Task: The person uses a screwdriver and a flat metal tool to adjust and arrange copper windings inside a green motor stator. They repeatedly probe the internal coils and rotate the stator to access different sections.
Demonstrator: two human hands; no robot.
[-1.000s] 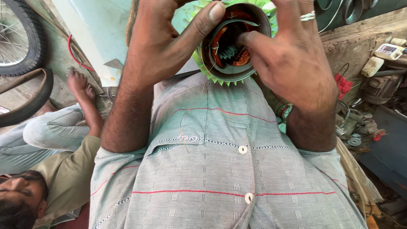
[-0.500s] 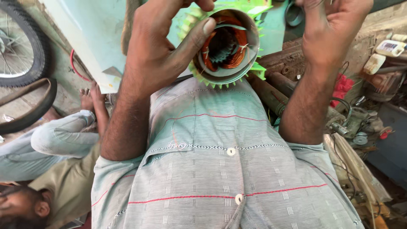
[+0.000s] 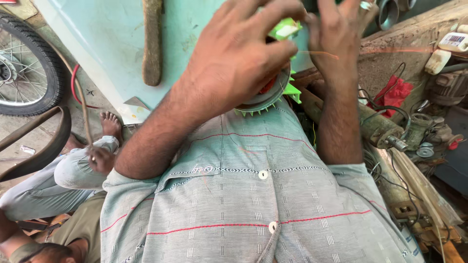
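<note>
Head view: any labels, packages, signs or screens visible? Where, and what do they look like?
White boxy device, far right on the wooden bench: pale plastic, with a small white barcode-style label on its top face.
Cream plastic block, just left of and below it: plain, no label visible.
Red strip, top left corner: possibly a sign edge, too cropped to tell.
No screens or packages visible.

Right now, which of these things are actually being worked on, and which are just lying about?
In hand:
- left hand gripping the round part with green toothed rim
- right hand pulling a thin orange wire

Lying about:
- bicycle wheel
- red cloth
- wooden handle
- small motor parts
</note>
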